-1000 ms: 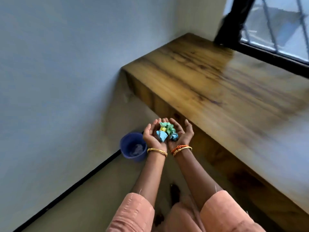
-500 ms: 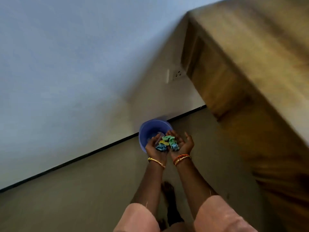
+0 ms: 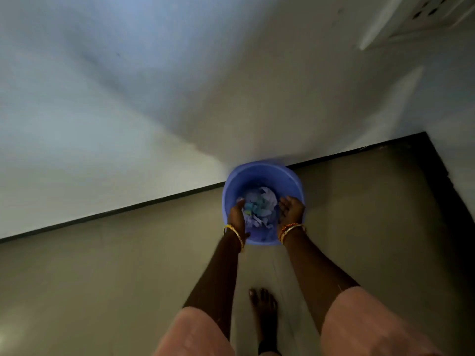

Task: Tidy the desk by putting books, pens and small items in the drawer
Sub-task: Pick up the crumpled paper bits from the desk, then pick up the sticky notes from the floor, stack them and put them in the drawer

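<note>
Over the blue bucket [image 3: 262, 176] by the wall, our left hand [image 3: 237, 214] and right hand [image 3: 291, 209] have parted, fingers loose and gripping nothing. The crumpled paper scraps [image 3: 255, 209], cupped between our palms above the floor a second ago, now lie inside the bucket on a heap of pale waste. In our judgement the rubbish run is done; books, pens and the drawer are out of sight, so the rest of the tidying waits at the desk.

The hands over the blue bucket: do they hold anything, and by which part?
Nothing: left hand and right hand are parted; the paper scraps lie in the bucket.
</note>
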